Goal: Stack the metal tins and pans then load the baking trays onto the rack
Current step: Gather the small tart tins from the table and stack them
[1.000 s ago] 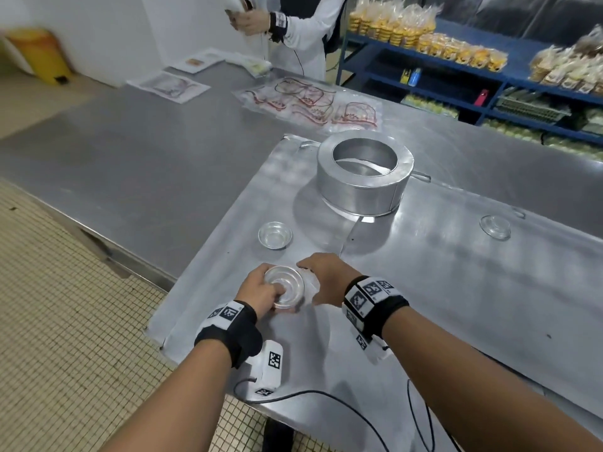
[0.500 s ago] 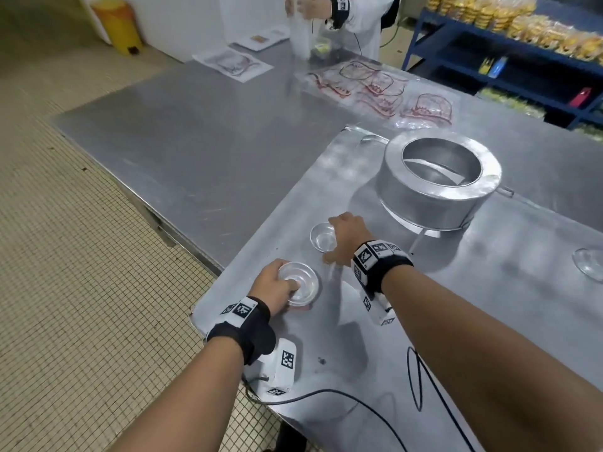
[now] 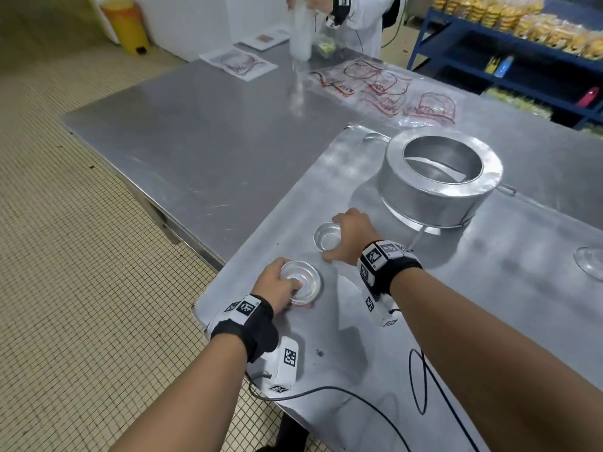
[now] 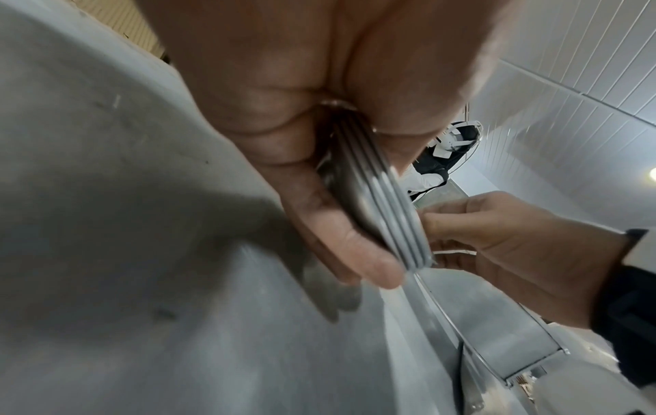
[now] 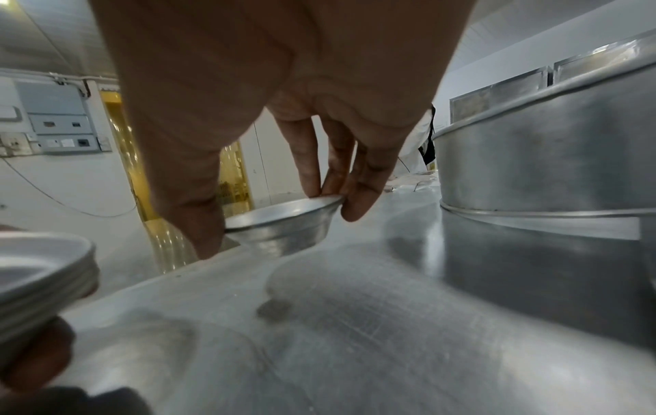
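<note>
My left hand [image 3: 277, 285] grips a small stack of nested round metal tins [image 3: 300, 282] just above the near corner of a flat baking tray [image 3: 326, 370]; thumb on the top tin, fingers underneath [image 4: 341, 241]. The stack's layered rims [image 4: 390, 213] show in the left wrist view. My right hand [image 3: 350, 236] pinches a single small tin [image 3: 327, 236] that sits on the tray, thumb and fingertips on its rim [image 5: 284, 224]. A large round metal pan [image 3: 440, 181] stands behind it, close to my right hand. Another small tin [image 3: 590, 262] lies at the tray's right edge.
The trays lie on a long steel table [image 3: 195, 141]. A person in white [image 3: 352, 21] works at the far end beside printed plastic bags [image 3: 391, 89]. Blue shelves [image 3: 489, 53] hold packaged goods. Tiled floor [image 3: 81, 256] lies left; a yellow bin [image 3: 125, 24] stands by the wall.
My right hand left the stack and reached forward to the single tin near the big pan, closing on its rim. The left hand kept hold of the stack.
</note>
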Demonstrator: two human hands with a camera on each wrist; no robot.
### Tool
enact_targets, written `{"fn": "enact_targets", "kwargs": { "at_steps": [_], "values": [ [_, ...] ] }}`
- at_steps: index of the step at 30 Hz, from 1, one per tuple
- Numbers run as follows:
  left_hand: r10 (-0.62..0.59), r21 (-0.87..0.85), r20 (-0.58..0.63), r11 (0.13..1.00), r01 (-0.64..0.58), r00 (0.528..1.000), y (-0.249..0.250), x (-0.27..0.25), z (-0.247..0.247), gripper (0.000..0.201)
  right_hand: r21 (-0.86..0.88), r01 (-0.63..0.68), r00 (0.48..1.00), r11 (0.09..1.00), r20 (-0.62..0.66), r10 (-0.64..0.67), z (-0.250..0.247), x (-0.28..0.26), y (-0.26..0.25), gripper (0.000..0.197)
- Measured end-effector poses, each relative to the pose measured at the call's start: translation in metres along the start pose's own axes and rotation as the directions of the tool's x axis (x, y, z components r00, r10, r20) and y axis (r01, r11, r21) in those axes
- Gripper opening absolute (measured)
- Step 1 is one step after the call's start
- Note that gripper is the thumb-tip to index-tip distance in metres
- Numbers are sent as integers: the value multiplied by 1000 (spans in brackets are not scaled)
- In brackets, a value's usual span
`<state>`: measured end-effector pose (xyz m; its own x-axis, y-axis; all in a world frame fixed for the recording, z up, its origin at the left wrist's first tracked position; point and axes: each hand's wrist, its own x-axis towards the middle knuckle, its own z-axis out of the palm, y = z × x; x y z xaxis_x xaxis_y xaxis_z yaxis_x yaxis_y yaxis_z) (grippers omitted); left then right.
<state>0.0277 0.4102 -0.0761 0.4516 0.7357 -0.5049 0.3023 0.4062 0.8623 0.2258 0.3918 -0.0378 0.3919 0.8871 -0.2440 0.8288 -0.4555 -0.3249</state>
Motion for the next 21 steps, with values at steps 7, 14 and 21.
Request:
{"fn": "enact_targets", "kwargs": {
  "at_steps": [7, 14, 21],
  "values": [
    [-40, -146, 12, 988, 42, 999, 7, -27, 38, 6, 142, 58, 996, 988, -72, -48, -17, -62, 19, 88],
    [56, 39, 35, 998, -58, 998, 9, -61, 92, 55, 171, 102, 990, 980, -110, -84, -22, -137, 56, 88],
    [26, -13, 191, 1000, -24, 981, -6, -101, 157, 16, 149, 112, 990, 982, -102, -97, -29, -218, 99, 84]
  ]
}}
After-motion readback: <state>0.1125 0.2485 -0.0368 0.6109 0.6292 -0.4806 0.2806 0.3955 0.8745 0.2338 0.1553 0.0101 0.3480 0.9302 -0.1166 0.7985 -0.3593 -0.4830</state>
